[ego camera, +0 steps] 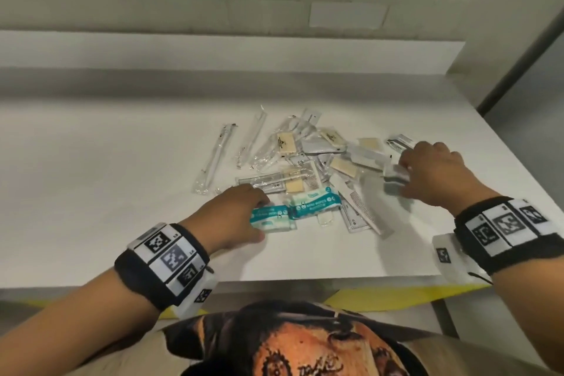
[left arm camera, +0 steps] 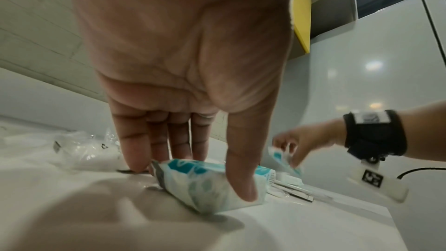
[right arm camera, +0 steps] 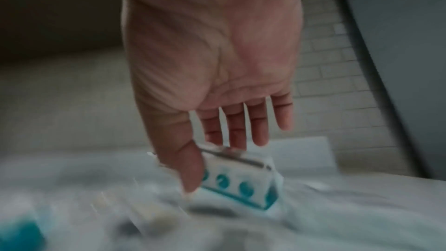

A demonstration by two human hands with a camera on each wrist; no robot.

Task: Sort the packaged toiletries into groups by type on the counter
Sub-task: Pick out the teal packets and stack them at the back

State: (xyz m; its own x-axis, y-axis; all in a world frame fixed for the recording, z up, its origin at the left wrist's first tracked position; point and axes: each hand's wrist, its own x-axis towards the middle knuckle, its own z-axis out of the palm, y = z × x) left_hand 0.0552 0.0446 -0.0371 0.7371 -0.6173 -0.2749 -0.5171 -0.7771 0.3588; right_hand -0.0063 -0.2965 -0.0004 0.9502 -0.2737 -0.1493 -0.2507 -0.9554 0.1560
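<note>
My left hand (ego camera: 236,217) pinches a teal wipes pack (ego camera: 268,218) lying near the front edge of the white bench (ego camera: 106,177), and my right hand (ego camera: 433,172) pinches a second wipes pack (ego camera: 393,178) lifted just off the pile's right side. Sorting has barely begun, I judge: soaps, combs and toothbrushes lie mixed in one pile (ego camera: 305,159) mid-bench. Bare bench lies left; the right edge is closer.

Black wristbands (ego camera: 161,265) with white square-code tags on both bare forearms, orange-and-black printed shirt (ego camera: 305,342), black cable (left arm camera: 419,171).
</note>
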